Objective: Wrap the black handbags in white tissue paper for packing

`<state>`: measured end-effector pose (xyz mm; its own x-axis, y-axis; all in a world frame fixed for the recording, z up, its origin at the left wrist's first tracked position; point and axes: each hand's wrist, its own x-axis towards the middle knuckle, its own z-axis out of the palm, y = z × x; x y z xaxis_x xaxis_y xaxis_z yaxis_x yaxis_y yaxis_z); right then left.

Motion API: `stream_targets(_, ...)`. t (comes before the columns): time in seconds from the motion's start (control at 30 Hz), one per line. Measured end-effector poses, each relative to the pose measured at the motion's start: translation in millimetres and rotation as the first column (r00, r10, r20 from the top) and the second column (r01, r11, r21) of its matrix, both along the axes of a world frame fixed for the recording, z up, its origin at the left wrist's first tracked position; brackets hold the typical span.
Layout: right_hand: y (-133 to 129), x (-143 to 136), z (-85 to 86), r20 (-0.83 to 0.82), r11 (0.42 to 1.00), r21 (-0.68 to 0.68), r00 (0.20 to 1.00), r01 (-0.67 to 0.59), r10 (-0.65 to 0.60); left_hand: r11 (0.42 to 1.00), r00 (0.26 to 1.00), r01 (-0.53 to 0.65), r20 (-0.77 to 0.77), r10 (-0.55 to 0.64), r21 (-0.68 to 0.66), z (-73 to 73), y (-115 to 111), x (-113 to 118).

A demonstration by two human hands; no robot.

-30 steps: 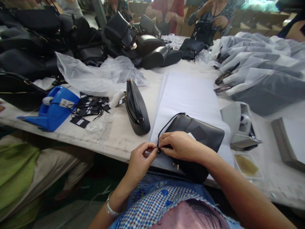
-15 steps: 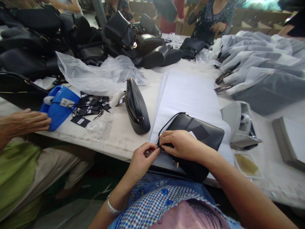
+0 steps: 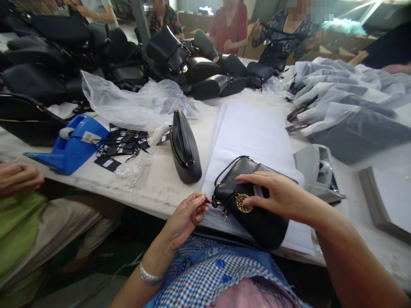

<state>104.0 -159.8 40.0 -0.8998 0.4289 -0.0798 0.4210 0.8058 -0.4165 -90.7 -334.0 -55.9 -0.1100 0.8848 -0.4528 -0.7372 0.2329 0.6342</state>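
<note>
A black handbag lies on white paper sheets at the table's front edge, its thin strap looped at the left. My left hand pinches a small dark piece at the bag's left end, near the strap's ring. My right hand rests on top of the bag with thumb and fingers apart, the thumb touching a round gold charm. Short tassel ends with metal tips hang beside the charm. A second black bag stands upright to the left, touched by neither hand.
Black tags and a blue tape dispenser lie left, near a person's hand. Black bags are piled behind. On the right are a grey dispenser, wrapped bags and a board stack. People stand across the table.
My right hand has moved off the strap end onto the bag, its fingers spreading, and the gold charm now shows. The neighbour's hand has drawn back left from the blue dispenser.
</note>
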Motion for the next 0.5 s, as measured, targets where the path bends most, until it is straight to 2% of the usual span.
stream_targets(0.1, -6, 8, 3.3, 0.019, 0.996, 0.080, 0.999, 0.037, -0.039, 0.999, 0.998, -0.025, 0.062, 0.023, 0.025, -1.9, 1, 3)
stream_targets(0.2, -14, 13, 7.6, 0.034, 0.985, 0.148, 0.995, 0.090, -0.096, 0.996, 0.995, -0.080, 0.061, 0.077, 0.034, -2.9, 1, 4)
stream_targets(0.3, -19, 14, 11.7, -0.022, 0.980, 0.106, 0.986, 0.168, -0.167, 0.992, 0.994, -0.113, 0.012, 0.113, 0.062, -2.8, 1, 4)
stream_targets(0.4, -20, 9, 13.1, -0.148, 0.957, 0.098, 0.955, 0.274, -0.258, 0.988, 0.991, -0.109, -0.069, 0.117, 0.108, -3.5, 0, 5)
stream_targets(0.5, -23, -1, 14.8, -0.247, 0.951, 0.054, 0.927, 0.304, -0.282, 0.987, 0.973, -0.124, -0.182, 0.141, 0.105, -6.4, 1, 6)
